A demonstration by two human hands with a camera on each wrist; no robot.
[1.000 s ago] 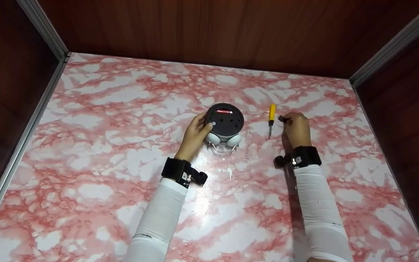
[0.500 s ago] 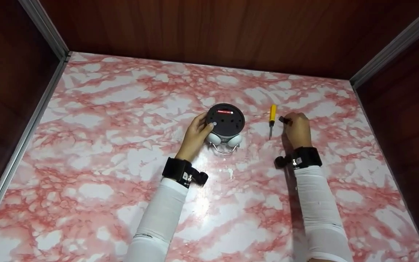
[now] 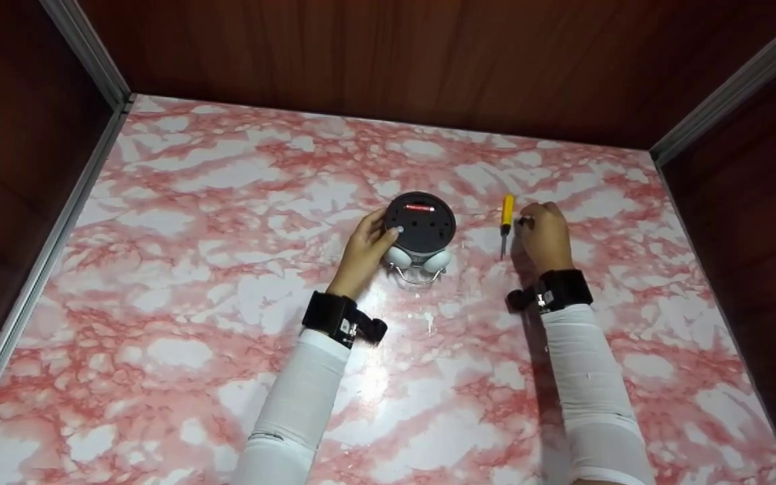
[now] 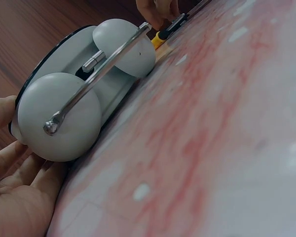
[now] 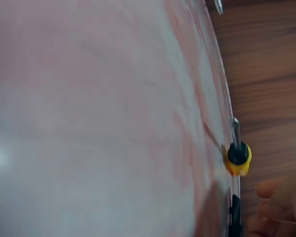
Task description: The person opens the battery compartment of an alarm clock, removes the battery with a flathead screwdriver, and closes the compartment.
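A white twin-bell alarm clock (image 3: 417, 254) lies with its black back (image 3: 422, 232) facing up, bells toward the person. A red battery (image 3: 419, 208) shows in its back. My left hand (image 3: 362, 252) grips the clock's left side, thumb on the back's rim and fingers around the edge. In the left wrist view the bells (image 4: 59, 116) and chrome handle (image 4: 96, 76) hide the back. My right hand (image 3: 547, 236), fingers curled, pinches a small black plastic piece (image 3: 523, 221), partly hidden by the fingertips. The right wrist view shows that piece (image 5: 235, 217) low beside the fingers.
A yellow-handled screwdriver (image 3: 507, 214) lies between the clock and my right hand, its shaft toward the person. The table (image 3: 260, 202) has a red-and-white marbled top. Dark wood panels (image 3: 388, 60) with metal corner rails enclose the back and sides.
My right hand has shifted slightly left, and the small black piece now shows less beyond its fingers. My left hand keeps its hold on the alarm clock.
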